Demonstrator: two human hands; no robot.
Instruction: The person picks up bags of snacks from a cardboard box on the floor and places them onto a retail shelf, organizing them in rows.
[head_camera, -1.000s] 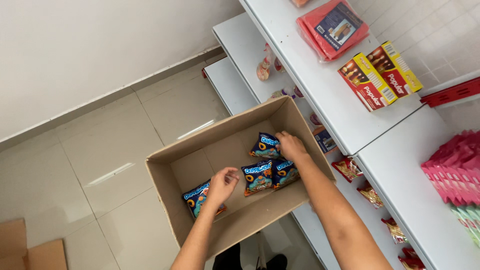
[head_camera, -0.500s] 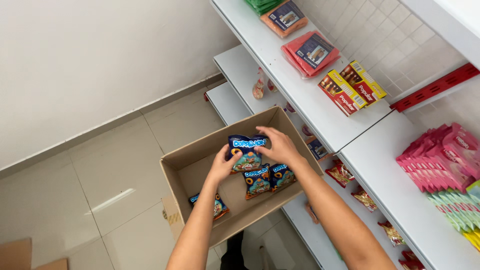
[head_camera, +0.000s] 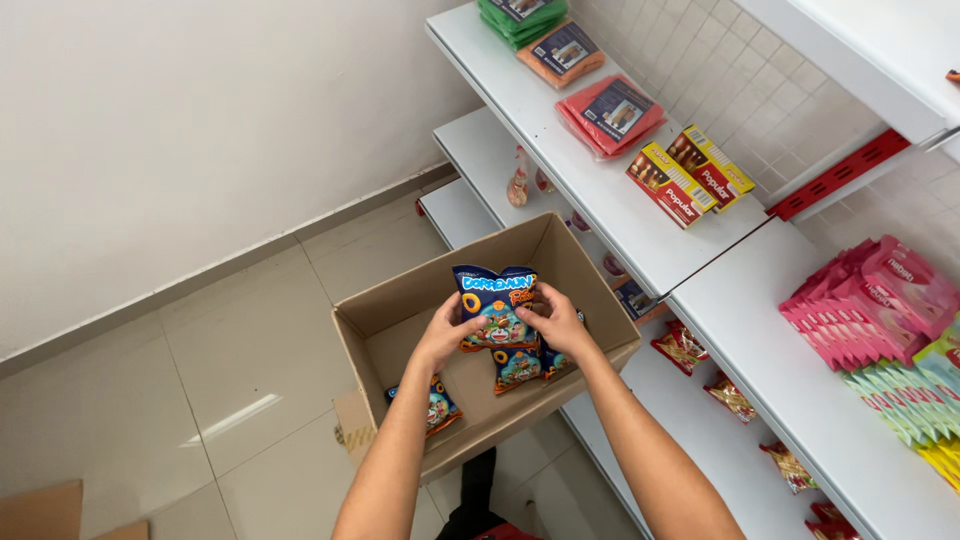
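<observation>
Both hands lifted the blue plastic snack bag (head_camera: 497, 305) higher over the brown cardboard box (head_camera: 400, 310) since before; left hand (head_camera: 447, 330) and right hand (head_camera: 556, 318) fingers pinching its sides.

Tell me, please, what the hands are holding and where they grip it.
Both hands, left hand and right hand, hold a blue snack packet by its side edges, above the open cardboard box.

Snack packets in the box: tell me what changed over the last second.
Both hands left the packets lying in the cardboard box; the left hand and right hand now hold one blue snack packet raised above it. Other blue packets remain in the box.
</observation>
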